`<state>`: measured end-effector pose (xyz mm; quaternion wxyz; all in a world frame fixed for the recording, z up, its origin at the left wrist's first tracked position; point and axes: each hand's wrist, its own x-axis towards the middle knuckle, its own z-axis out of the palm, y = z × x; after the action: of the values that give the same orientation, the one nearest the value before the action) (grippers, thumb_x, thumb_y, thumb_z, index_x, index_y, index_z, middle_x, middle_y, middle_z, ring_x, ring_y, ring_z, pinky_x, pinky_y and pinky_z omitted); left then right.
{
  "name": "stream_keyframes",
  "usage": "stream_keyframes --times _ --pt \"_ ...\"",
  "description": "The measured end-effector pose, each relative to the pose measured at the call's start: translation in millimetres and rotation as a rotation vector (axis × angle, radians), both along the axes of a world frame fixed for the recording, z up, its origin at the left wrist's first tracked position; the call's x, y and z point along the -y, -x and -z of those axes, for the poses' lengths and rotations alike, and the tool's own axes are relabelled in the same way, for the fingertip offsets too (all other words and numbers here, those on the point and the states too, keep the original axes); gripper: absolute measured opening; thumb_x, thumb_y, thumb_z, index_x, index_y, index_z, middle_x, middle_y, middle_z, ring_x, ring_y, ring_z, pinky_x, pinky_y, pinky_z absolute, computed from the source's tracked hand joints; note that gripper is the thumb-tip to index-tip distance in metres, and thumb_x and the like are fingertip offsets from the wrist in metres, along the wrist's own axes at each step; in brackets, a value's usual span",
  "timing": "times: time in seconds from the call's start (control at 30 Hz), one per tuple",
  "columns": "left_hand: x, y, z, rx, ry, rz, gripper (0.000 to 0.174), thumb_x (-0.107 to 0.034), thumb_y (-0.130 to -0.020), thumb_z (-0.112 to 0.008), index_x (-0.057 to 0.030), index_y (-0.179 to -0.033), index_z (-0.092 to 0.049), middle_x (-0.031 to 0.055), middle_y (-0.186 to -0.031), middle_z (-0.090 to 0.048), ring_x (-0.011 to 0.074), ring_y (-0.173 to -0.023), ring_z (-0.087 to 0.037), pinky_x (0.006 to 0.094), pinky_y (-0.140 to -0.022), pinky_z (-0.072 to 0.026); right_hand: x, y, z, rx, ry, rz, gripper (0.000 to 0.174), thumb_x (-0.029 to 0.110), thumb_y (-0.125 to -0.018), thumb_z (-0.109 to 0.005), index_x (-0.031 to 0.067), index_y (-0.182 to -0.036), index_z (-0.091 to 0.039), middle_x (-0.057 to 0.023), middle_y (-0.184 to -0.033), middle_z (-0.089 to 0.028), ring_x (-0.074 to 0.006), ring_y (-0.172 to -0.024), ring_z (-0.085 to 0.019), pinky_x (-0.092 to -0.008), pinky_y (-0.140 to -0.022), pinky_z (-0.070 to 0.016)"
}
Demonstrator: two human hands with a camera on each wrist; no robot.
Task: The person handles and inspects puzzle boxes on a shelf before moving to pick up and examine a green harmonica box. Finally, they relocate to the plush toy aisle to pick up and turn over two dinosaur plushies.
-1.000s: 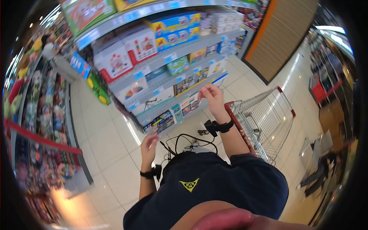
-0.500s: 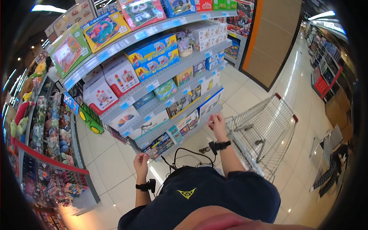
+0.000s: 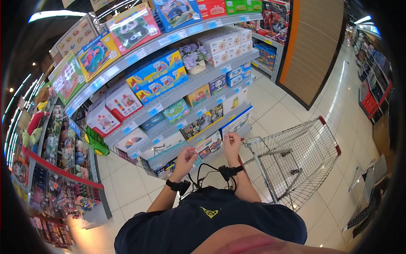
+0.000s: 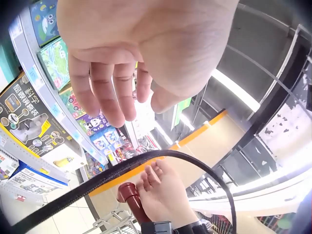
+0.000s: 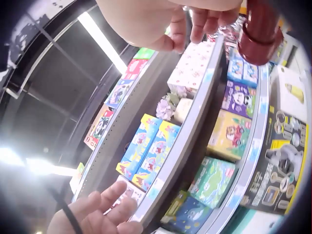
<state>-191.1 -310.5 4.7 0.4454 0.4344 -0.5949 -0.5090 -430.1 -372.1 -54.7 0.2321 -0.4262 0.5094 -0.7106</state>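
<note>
Both hands are raised in front of the torso, before a shelf of boxed toys. My left hand (image 3: 185, 161) holds nothing; in the left wrist view its fingers (image 4: 101, 87) hang loosely bent. Close by on the right is my right hand (image 3: 232, 149), also holding nothing, its fingers relaxed in the right wrist view. The red handle of a shopping cart (image 3: 292, 161) lies right beside the right hand; its handle end (image 4: 128, 191) overlaps that hand's edge in the left wrist view. Black bands circle both wrists.
The toy shelf (image 3: 163, 114) stands ahead, with a potted purple flower (image 3: 194, 58) among boxes. A brown panelled pillar (image 3: 315, 51) rises behind the cart. Black cables (image 3: 207, 167) loop before the torso. A plush toy rack (image 3: 63, 156) stands at left.
The left hand has moved right and the two hands are closer together. The view has turned, so shelf and cart sit differently in it. Neither hand has taken hold of anything.
</note>
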Motion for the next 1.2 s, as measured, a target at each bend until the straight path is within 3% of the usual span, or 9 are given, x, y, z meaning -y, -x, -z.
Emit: stream_keyframes --times 0.17,0.27,0.4,0.5,0.77,0.87,1.0,1.07,1.2 --pt "12 11 19 0.003 -0.011 -0.057 0.032 -0.005 -0.097 -0.061 -0.0029 -0.128 -0.051 0.0073 -0.107 -0.065 0.0130 -0.088 -0.065 0.0256 -0.078 -0.0530 4 79 -27 -0.264 -0.222 0.276 0.022 0.022 -0.084 -0.077 0.0053 -0.094 -0.068 -0.0127 -0.105 -0.064 -0.0324 -0.105 -0.055 -0.0428 -0.090 -0.0453" --pt "13 7 23 0.027 -0.026 -0.134 0.034 -0.003 -0.096 -0.061 -0.0024 -0.129 -0.051 0.0082 -0.108 -0.065 0.0135 -0.084 -0.065 0.0264 -0.078 -0.0537 22 130 3 -0.397 -0.381 0.078 0.021 0.022 -0.085 -0.076 0.0053 -0.096 -0.071 -0.0185 -0.100 -0.066 -0.0275 -0.090 -0.066 -0.0443 -0.082 -0.0514" --pt "24 -4 22 0.014 -0.012 -0.258 0.032 -0.004 -0.096 -0.061 -0.0025 -0.127 -0.053 0.0083 -0.106 -0.066 0.0125 -0.080 -0.064 0.0260 -0.075 -0.0531 30 176 18 -0.696 -0.218 0.196 0.024 0.023 -0.086 -0.075 0.0007 -0.096 -0.072 -0.0150 -0.085 -0.068 -0.0210 -0.073 -0.067 -0.0381 -0.072 -0.0530" --pt "49 -26 12 0.026 0.082 -0.327 0.030 -0.006 -0.097 -0.060 -0.0024 -0.127 -0.053 0.0081 -0.104 -0.066 0.0117 -0.080 -0.064 0.0252 -0.072 -0.0529 36 207 25 -0.260 -0.333 0.000 0.027 0.025 -0.090 -0.074 -0.0024 -0.095 -0.071 -0.0028 -0.066 -0.061 -0.0096 -0.058 -0.059 -0.0233 -0.051 -0.0449" --pt "117 -61 -13 0.005 0.204 -0.549 0.024 -0.009 -0.099 -0.059 -0.0019 -0.122 -0.056 0.0070 -0.099 -0.067 0.0104 -0.076 -0.062 0.0241 -0.069 -0.0496 18 249 10 0.018 -0.399 -0.072 0.023 0.020 -0.094 -0.071 -0.0004 -0.102 -0.065 -0.0023 -0.074 -0.059 -0.0080 -0.058 -0.053 -0.0226 -0.052 -0.0423" --pt "146 -65 -10 -0.045 0.265 -0.561 0.023 -0.011 -0.100 -0.060 -0.0011 -0.121 -0.056 0.0076 -0.099 -0.067 0.0104 -0.076 -0.062 0.0242 -0.069 -0.0495 9 256 2 -0.017 -0.455 -0.045 0.021 0.018 -0.089 -0.074 -0.0022 -0.094 -0.070 -0.0072 -0.088 -0.061 -0.0129 -0.064 -0.062 -0.0260 -0.056 -0.0482" --pt "178 -51 -29 -0.084 0.283 -0.561 0.023 -0.011 -0.100 -0.060 -0.0006 -0.120 -0.057 0.0076 -0.099 -0.067 0.0106 -0.077 -0.061 0.0248 -0.070 -0.0497 4 257 0 -0.170 -0.562 0.036 0.031 0.025 -0.088 -0.075 -0.0049 -0.096 -0.071 -0.0103 -0.081 -0.065 -0.0146 -0.059 -0.061 -0.0295 -0.057 -0.0487" --pt "197 -47 -38 -0.096 0.353 -0.522 0.019 -0.012 -0.100 -0.061 -0.0011 -0.116 -0.059 0.0073 -0.097 -0.067 0.0112 -0.079 -0.062 0.0251 -0.072 -0.0499 5 258 -17 -0.294 -0.631 -0.001 0.030 0.026 -0.091 -0.073 -0.0021 -0.102 -0.068 -0.0037 -0.076 -0.063 -0.0097 -0.059 -0.057 -0.0241 -0.053 -0.0442" --pt "219 -33 -65 -0.082 0.385 -0.452 0.015 -0.011 -0.100 -0.061 -0.0017 -0.112 -0.060 0.0070 -0.096 -0.067 0.0122 -0.083 -0.063 0.0261 -0.076 -0.0506 13 233 -97 -0.058 -0.806 -0.001 0.034 0.028 -0.094 -0.071 -0.0025 -0.109 -0.068 -0.0077 -0.094 -0.070 -0.0144 -0.085 -0.064 -0.0287 -0.078 -0.0513"
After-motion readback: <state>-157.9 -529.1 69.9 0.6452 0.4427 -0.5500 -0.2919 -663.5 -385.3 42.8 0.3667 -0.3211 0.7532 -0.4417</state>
